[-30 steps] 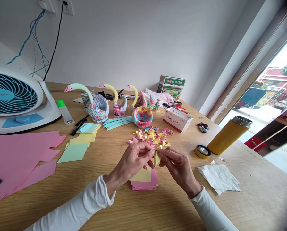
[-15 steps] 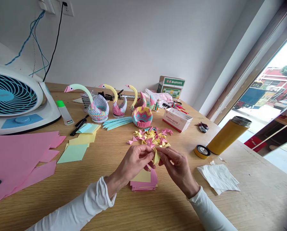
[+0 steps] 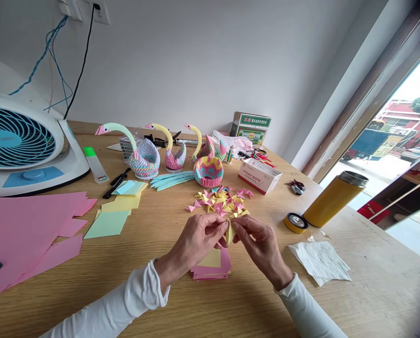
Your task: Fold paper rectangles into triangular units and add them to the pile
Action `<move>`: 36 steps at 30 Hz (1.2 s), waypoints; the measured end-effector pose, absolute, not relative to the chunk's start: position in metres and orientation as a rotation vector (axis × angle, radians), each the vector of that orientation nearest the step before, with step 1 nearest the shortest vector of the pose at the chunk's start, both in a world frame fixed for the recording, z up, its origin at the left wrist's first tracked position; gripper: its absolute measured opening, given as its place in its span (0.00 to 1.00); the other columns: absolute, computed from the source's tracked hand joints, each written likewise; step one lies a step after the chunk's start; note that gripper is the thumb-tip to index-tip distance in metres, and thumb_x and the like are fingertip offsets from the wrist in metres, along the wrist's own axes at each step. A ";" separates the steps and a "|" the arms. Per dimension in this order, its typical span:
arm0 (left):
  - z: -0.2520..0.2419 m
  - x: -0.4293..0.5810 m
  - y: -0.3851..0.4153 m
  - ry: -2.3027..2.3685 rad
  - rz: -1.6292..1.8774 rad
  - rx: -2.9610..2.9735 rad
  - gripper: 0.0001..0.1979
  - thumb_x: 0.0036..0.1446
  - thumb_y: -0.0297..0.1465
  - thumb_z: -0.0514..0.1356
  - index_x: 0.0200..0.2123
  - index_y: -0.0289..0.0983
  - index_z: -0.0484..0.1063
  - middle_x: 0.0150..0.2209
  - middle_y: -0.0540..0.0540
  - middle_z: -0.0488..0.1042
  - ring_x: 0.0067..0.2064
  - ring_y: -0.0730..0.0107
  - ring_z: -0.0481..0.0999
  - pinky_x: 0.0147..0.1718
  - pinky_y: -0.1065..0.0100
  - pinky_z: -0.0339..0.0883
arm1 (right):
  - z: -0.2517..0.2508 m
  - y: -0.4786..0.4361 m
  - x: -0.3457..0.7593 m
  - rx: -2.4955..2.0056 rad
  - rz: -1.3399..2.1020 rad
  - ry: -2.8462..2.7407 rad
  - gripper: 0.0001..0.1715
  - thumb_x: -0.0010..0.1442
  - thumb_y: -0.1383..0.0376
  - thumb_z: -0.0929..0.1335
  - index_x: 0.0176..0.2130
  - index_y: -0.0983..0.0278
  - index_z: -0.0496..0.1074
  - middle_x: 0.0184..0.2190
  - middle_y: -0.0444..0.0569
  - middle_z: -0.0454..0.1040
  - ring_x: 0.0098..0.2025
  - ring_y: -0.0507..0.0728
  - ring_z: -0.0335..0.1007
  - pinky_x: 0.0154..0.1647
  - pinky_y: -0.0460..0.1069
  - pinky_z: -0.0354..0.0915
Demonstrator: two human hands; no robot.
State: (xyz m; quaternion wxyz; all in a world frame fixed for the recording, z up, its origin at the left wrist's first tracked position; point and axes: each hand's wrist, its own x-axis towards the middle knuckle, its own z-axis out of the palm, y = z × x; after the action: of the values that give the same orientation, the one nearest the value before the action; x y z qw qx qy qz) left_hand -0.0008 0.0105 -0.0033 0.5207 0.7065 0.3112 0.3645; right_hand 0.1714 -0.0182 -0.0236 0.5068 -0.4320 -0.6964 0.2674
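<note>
Between my two hands is a small folded piece of yellow paper (image 3: 230,233), held up over the table. My left hand (image 3: 200,237) pinches its left side and my right hand (image 3: 257,241) pinches its right side; the fingertips partly hide it. Below them lies a stack of pink and yellow paper slips (image 3: 210,270). Just beyond the hands is a loose heap of small folded paper triangles (image 3: 222,202) in pink, yellow and blue. Behind the heap stands a round bowl-like piece of folded paper (image 3: 208,172), striped pink, yellow and blue.
Paper swans (image 3: 144,159) stand at the back, near blue paper strips (image 3: 171,180). To the left are pink sheets (image 3: 19,234), green paper (image 3: 107,224) and a fan (image 3: 37,155). On the right are a sticky note box (image 3: 260,176), a yellow flask (image 3: 332,199), its lid (image 3: 296,222) and a tissue (image 3: 320,262).
The yellow paper has turned slightly between my fingertips and looks narrower at the top. Both hands have dipped very slightly and keep their pinch.
</note>
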 end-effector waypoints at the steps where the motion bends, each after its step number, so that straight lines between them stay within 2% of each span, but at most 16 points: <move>1: -0.003 -0.001 0.010 0.744 0.888 1.705 0.14 0.61 0.35 0.55 0.27 0.33 0.70 0.25 0.48 0.73 0.26 0.73 0.75 0.26 0.73 0.71 | -0.023 -0.019 0.171 -1.043 0.652 -1.676 0.10 0.64 0.63 0.66 0.38 0.64 0.77 0.29 0.47 0.73 0.26 0.52 0.69 0.27 0.46 0.66; 10: -0.001 -0.001 0.008 0.775 0.973 1.849 0.11 0.59 0.31 0.56 0.27 0.33 0.72 0.22 0.51 0.71 0.25 0.76 0.71 0.27 0.75 0.66 | -0.019 -0.018 0.169 -0.978 1.082 -1.394 0.13 0.61 0.59 0.69 0.30 0.65 0.75 0.23 0.44 0.72 0.25 0.49 0.67 0.28 0.43 0.66; 14: -0.004 -0.002 0.009 0.756 0.977 1.805 0.10 0.59 0.33 0.57 0.30 0.33 0.73 0.23 0.50 0.71 0.25 0.75 0.71 0.26 0.75 0.66 | -0.021 -0.016 0.167 -0.917 1.106 -1.322 0.09 0.60 0.59 0.70 0.35 0.63 0.75 0.28 0.43 0.73 0.25 0.48 0.68 0.26 0.43 0.67; 19: -0.006 -0.002 0.012 0.716 0.938 1.679 0.10 0.58 0.34 0.58 0.37 0.32 0.74 0.26 0.48 0.73 0.26 0.72 0.73 0.27 0.72 0.70 | -0.022 -0.018 0.166 -0.879 1.081 -1.355 0.09 0.60 0.59 0.70 0.36 0.63 0.74 0.30 0.44 0.74 0.26 0.49 0.69 0.27 0.44 0.70; 29: 0.003 -0.004 0.008 0.775 0.961 1.877 0.11 0.60 0.34 0.56 0.31 0.34 0.74 0.23 0.51 0.69 0.25 0.76 0.68 0.26 0.75 0.62 | -0.017 -0.018 0.171 -0.936 1.177 -1.350 0.14 0.57 0.56 0.72 0.32 0.65 0.71 0.26 0.44 0.72 0.24 0.49 0.69 0.26 0.45 0.68; 36: 0.000 -0.003 0.010 0.725 0.944 1.804 0.11 0.60 0.34 0.57 0.31 0.34 0.74 0.23 0.52 0.68 0.25 0.76 0.67 0.26 0.75 0.62 | -0.015 -0.018 0.172 -0.907 1.207 -1.363 0.14 0.56 0.56 0.72 0.32 0.65 0.72 0.26 0.44 0.72 0.25 0.50 0.72 0.29 0.45 0.70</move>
State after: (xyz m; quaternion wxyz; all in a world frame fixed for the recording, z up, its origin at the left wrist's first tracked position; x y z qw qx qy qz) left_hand -0.0028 0.0102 -0.0001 0.4704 0.7365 0.2961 0.3854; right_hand 0.1724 -0.0185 -0.0151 0.5259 -0.3792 -0.5699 0.5048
